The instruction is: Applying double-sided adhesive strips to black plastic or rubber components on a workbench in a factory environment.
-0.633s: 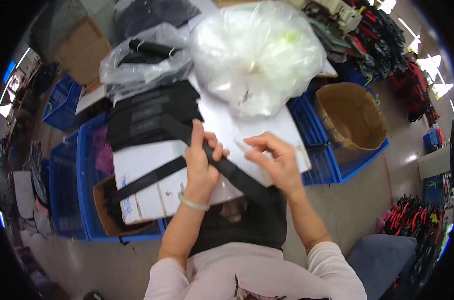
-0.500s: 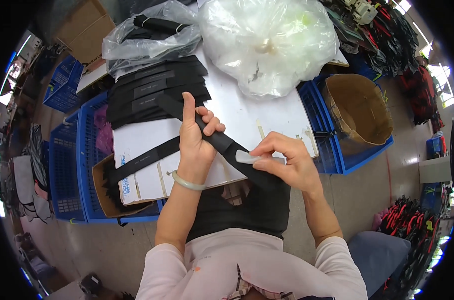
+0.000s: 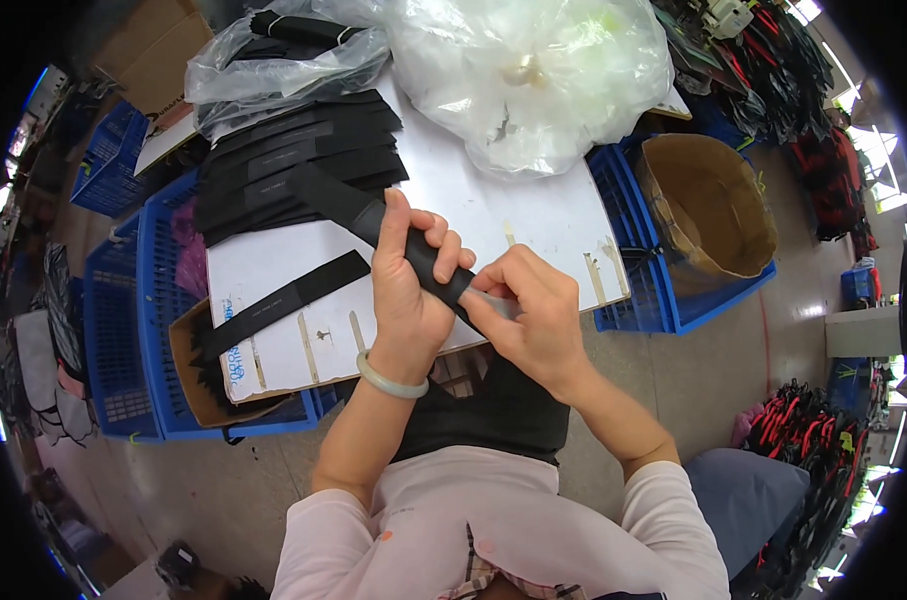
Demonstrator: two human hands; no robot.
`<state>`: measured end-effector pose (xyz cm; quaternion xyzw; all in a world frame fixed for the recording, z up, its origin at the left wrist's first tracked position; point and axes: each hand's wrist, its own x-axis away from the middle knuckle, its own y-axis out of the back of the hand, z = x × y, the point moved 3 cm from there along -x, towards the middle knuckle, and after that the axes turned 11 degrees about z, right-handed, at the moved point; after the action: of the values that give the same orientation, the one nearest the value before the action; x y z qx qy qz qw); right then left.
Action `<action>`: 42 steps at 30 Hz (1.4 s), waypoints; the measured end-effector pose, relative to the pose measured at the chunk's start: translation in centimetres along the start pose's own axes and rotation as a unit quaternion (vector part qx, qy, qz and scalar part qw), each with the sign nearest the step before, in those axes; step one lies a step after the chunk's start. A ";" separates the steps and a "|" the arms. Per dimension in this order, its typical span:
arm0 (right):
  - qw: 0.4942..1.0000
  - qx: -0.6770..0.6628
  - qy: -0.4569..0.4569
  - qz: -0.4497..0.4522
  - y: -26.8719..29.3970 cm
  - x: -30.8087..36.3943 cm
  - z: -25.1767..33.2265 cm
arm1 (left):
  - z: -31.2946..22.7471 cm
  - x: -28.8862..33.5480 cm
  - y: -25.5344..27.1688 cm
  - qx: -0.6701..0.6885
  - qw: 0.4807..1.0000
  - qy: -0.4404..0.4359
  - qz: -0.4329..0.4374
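One black strip (image 3: 340, 203), long, flat and matt, slanting from upper left to lower right; a slightly greyer patch shows just before the fingers. Lower end: hidden by the hands.

Position against the grip: upper-left end over the pile, middle inside the left hand (image 3: 414, 290), lower stretch near the right hand's thumb.

Left hand: fingers curled around the strip, holding it, thumb upright; pale, smooth, round bangle (image 3: 394, 378) at the wrist. Right hand (image 3: 536, 315): thumb and forefinger pinched on a small white piece (image 3: 504, 303), mostly covered; whether it presses on the strip, cannot tell.

Surroundings, left to right:
- Blue crate (image 3: 124, 335), plastic, slatted walls.
- Cardboard box (image 3: 184, 345), brown, black pieces inside.
- Single loose strip (image 3: 289, 298), black, straight, flat, with a greyer label.
- Clear bag (image 3: 219, 85), crinkled plastic, a dark tied roll within.
- Pile of black strips (image 3: 294, 155), overlapped in rows.
- White tabletop (image 3: 474, 215), smooth, with brownish tape marks.
- Large translucent bag (image 3: 534, 85), rounded, glossy, creased.
- Brown carton (image 3: 709, 200), rounded, crumpled at the rim.
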<state>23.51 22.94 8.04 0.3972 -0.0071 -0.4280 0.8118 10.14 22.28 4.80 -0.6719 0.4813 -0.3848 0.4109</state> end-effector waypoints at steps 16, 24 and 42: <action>0.981 -0.180 -0.075 0.017 -0.7 0.6 -1.6 | -0.3 -1.2 1.8 0.051 0.997 -0.022 0.061; 0.998 -0.037 0.044 0.012 -0.5 0.5 -0.3 | -1.0 -1.4 1.6 0.030 0.996 -0.049 0.065; 0.988 0.058 0.143 -0.018 -2.8 0.3 -1.2 | -1.4 -1.6 2.5 0.099 0.995 -0.001 0.029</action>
<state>22.20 22.59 5.27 0.5005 0.0909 -0.3801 0.7725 7.68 23.11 2.85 -0.6144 0.4598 -0.4175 0.4867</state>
